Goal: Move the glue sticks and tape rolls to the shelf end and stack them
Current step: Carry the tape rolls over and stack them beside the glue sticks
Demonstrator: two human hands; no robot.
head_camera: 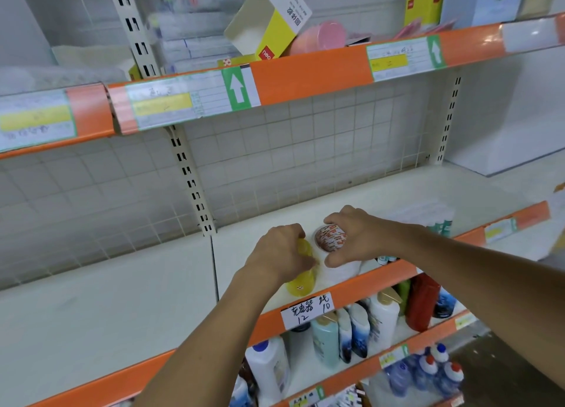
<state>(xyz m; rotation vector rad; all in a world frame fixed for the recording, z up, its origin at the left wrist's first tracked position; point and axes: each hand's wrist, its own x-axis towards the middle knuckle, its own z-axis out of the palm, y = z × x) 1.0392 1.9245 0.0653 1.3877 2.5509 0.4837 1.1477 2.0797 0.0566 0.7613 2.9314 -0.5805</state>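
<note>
I am seeing the left hand (279, 255) gripping a yellow glue stick (301, 270) on the white shelf (397, 198), while the right hand (356, 235), at its three o'clock, is clutching a patterned tape roll (331, 238) (just beside the stick).

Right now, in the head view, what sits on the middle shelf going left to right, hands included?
Left hand gripping the yellow glue sticks → patterned tape roll held by the right hand → green-capped items lying further right near the shelf's front edge.
</note>
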